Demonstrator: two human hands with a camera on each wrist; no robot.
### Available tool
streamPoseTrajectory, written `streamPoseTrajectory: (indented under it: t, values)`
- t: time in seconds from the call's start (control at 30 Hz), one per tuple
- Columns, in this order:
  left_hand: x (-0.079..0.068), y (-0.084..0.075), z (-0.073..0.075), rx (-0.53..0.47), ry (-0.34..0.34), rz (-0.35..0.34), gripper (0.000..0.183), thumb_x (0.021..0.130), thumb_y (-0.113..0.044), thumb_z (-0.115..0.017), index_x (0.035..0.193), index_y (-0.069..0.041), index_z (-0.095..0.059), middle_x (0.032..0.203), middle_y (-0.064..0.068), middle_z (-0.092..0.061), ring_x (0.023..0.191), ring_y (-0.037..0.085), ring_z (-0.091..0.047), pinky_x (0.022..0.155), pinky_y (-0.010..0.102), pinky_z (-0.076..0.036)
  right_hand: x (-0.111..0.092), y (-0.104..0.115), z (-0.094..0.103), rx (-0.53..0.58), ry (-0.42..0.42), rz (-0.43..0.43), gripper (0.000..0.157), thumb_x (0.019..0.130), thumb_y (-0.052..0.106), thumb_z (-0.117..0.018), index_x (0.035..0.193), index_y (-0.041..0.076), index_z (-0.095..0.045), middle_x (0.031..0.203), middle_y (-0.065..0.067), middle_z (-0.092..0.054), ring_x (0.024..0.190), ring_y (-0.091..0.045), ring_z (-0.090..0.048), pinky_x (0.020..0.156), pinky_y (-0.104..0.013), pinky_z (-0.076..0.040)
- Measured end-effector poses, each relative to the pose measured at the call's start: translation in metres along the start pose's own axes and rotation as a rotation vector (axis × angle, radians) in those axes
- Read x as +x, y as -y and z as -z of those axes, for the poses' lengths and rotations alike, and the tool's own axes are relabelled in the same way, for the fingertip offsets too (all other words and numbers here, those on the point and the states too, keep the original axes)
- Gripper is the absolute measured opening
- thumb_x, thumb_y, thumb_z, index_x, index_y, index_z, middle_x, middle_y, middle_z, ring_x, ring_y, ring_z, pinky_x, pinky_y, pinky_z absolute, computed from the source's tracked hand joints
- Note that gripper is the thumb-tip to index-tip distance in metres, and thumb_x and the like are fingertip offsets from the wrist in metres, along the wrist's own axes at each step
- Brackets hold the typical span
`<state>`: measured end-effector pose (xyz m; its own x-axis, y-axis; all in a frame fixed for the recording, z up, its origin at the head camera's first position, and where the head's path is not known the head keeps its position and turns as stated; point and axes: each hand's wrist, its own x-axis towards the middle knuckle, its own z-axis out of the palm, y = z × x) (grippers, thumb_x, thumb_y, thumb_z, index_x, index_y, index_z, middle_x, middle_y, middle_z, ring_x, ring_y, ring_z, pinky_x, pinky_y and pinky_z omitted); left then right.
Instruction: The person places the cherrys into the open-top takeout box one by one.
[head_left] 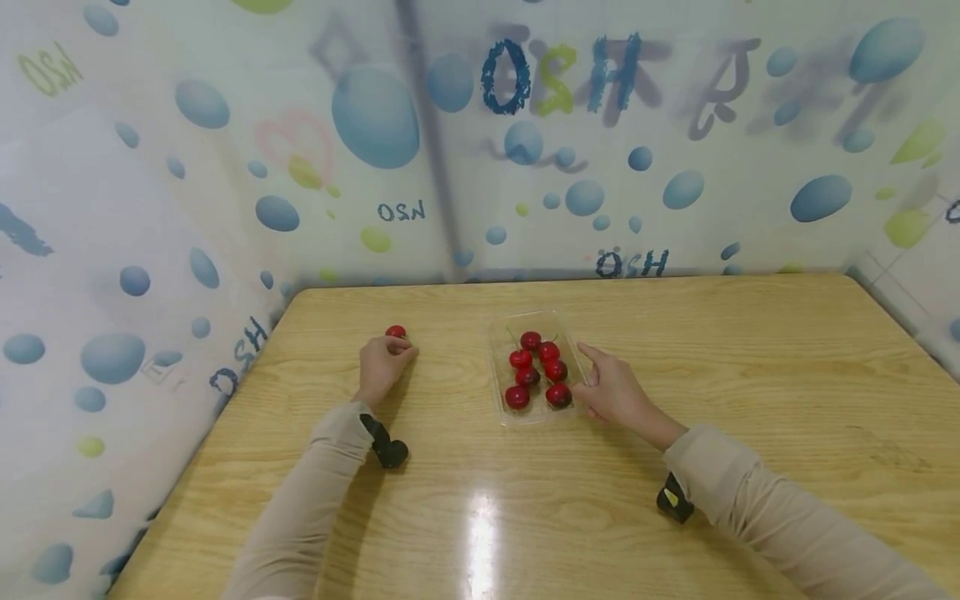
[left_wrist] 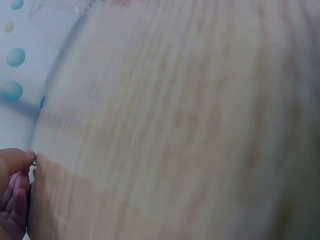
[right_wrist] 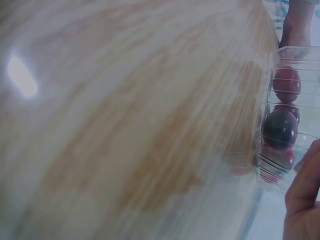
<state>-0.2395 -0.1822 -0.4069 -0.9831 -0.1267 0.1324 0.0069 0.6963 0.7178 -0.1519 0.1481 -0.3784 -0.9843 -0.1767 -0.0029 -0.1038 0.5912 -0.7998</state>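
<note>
My left hand (head_left: 382,364) is at the left part of the table, its thumb and fingertips brought together at a red cherry (head_left: 396,332), pinching it by its stem side. The cherry shows just beyond the fingertips; in the left wrist view the pinching fingers (left_wrist: 17,157) are at the left edge. A clear plastic container (head_left: 536,420) stands mid-table with several dark red cherries (head_left: 530,341) inside, some with thin stems. My right hand (head_left: 617,390) holds the container's right side, thumb at the rim and index finger spread forward along it. The right wrist view shows the ribbed wall (right_wrist: 285,55) close to that hand.
The wooden table (head_left: 750,350) reaches back to a white wall covering (head_left: 465,167) printed with blue and green spots. Black straps with small camera mounts (head_left: 392,452) sit at both wrists. A bright light reflection lies on the tabletop near the front.
</note>
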Motion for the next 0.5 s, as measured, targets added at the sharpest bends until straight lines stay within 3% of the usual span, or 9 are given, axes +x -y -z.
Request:
streamPoseTrajectory:
  t: [0.27, 0.5]
  values:
    - [0.0018, 0.0014, -0.0017, 0.011, 0.003, 0.026, 0.018, 0.08, -0.016, -0.065, 0.086, 0.0, -0.067, 0.078, 0.011, -0.061, 0.069, 0.019, -0.052, 0.055, 0.023, -0.038, 0.0001, -0.0012, -0.0001, -0.006, 0.001, 0.011, 0.065, 0.076, -0.001, -0.056, 0.135, -0.004, -0.029, 0.05, -0.004, -0.043, 0.032, -0.012, -0.044, 0.033, -0.023, -0.035]
    - [0.0011, 0.0012, -0.0009, 0.013, 0.001, 0.01, 0.017, 0.081, -0.015, -0.064, 0.087, 0.0, -0.067, 0.078, 0.011, -0.061, 0.068, 0.018, -0.05, 0.055, 0.023, -0.037, 0.0, -0.0009, -0.0001, -0.017, -0.002, 0.01, 0.064, 0.077, -0.001, -0.056, 0.135, -0.005, -0.029, 0.05, -0.004, -0.043, 0.032, -0.011, -0.044, 0.034, -0.023, -0.035]
